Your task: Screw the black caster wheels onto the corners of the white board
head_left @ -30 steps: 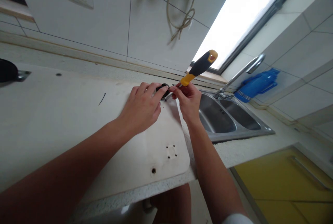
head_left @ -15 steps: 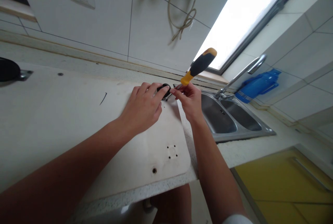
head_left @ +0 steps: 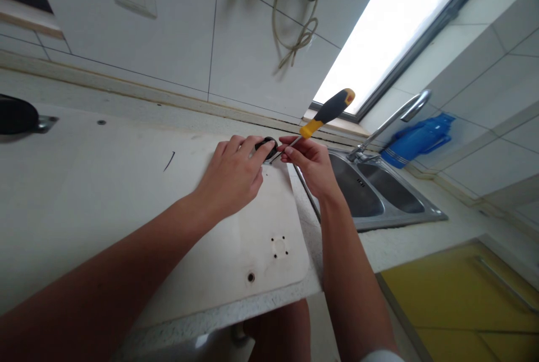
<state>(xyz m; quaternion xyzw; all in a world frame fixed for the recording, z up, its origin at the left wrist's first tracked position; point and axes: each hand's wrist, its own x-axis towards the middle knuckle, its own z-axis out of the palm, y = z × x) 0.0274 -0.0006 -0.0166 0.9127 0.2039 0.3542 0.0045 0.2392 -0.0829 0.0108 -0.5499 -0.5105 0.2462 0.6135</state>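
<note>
My left hand (head_left: 231,177) lies over a black caster wheel (head_left: 266,144), its fingers curled on it and pressing it to the white board (head_left: 202,272). A screwdriver (head_left: 330,110) with a black and yellow handle leans up to the right. Its thin shaft is pinched in the fingers of my right hand (head_left: 312,164), and the tip points down beside the wheel's mount. My fingers partly hide the wheel and the spot where the tip meets it. Toward the board's near right corner are several small screw holes and one larger hole.
Another black wheel (head_left: 17,115) with a metal bracket sits at the far left. To the right are a steel double sink (head_left: 353,188), a faucet (head_left: 391,120) and a blue thermos-like jug (head_left: 421,138). The tiled wall stands behind, with a yellow cabinet (head_left: 458,294) at lower right.
My right hand has shifted slightly right, its fingers now spread along the screwdriver's shaft. The handle has tilted a little lower and to the right. My left hand stays on the wheel.
</note>
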